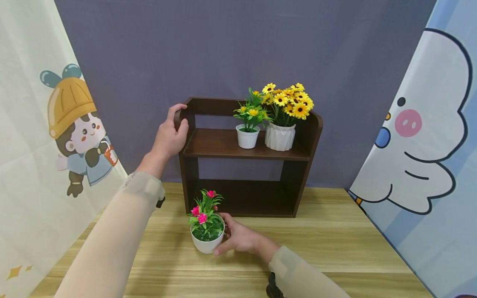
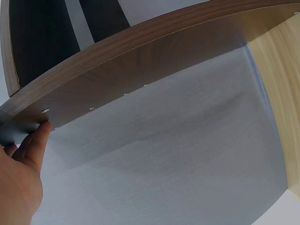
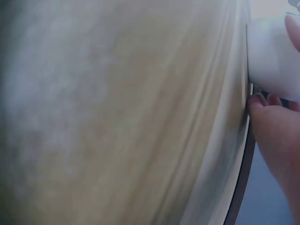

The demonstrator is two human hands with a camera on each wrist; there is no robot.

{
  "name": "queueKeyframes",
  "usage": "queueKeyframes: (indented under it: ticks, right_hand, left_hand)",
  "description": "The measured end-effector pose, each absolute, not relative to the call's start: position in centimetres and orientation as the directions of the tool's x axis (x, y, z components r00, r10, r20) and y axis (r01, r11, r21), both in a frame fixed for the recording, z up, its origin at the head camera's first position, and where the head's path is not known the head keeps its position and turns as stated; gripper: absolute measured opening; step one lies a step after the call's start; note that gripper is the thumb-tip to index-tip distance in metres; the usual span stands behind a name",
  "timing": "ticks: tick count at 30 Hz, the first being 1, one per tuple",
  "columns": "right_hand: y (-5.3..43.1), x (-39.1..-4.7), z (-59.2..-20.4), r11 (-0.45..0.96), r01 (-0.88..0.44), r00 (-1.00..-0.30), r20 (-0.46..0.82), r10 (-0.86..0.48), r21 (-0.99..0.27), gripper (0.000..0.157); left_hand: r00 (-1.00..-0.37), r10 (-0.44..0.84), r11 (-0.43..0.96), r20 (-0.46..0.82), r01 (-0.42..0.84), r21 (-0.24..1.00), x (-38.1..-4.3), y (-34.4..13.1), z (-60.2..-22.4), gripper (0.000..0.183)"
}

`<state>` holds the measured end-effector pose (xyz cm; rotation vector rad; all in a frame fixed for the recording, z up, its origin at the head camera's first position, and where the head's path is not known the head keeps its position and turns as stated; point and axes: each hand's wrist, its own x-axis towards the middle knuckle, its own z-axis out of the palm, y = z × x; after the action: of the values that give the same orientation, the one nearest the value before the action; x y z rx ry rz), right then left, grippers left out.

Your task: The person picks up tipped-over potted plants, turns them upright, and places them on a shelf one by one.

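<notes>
My left hand (image 1: 169, 134) grips the upper left side panel of a dark brown two-tier shelf (image 1: 246, 154). Its thumb lies on the inner side, while fingers touch the panel's outer face in the left wrist view. In front of the shelf, on the table, is a potted plant with pink flowers (image 1: 207, 227) in a white round pot. My right hand (image 1: 244, 238) holds that pot from its right side, thumb at the front and fingers behind. The right wrist view catches the white pot (image 3: 272, 58) only at its right edge, between thumb and fingers.
On the upper tier stand a small white pot with yellow flowers (image 1: 247, 136) and, to its right, a ribbed white pot of yellow daisies (image 1: 280, 137). A wood-grain table (image 1: 335, 236) lies beneath. Behind hangs a grey-blue curtain (image 1: 238, 45), with cartoon-printed cloths at both sides.
</notes>
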<state>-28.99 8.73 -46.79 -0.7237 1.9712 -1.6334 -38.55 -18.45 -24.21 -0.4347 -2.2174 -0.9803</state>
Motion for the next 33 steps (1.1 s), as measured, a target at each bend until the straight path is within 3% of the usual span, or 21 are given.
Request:
queueKeyframes:
  ticks: [33]
  right_hand:
    - [8.39, -28.84, -46.64, 0.148, -0.114, -0.764, -0.009, -0.645, -0.982, 0.094]
  left_hand:
    - [-0.719, 0.033, 0.658, 0.695, 0.539, 0.526, -38.61, -18.5, -24.18, 0.048]
